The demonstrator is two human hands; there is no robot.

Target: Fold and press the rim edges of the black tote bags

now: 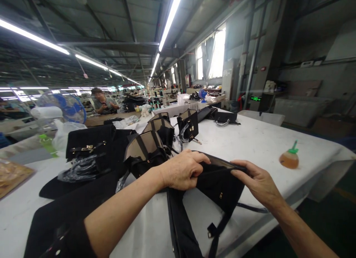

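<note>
A black fabric bag (219,187) lies on the white table (256,139) in front of me, its mouth facing up and a strap trailing toward the near edge. My left hand (182,169) grips the left side of the bag's top rim, fingers curled over it. My right hand (257,182) pinches the right end of the same rim. Both hands are closed on the bag.
A row of black and tan bags (151,144) stands left of my hands, with black fabric pieces (69,209) nearer me. A small amber bottle with a green cap (289,157) sits at right. A blue fan (71,107) and a seated person (102,102) are beyond.
</note>
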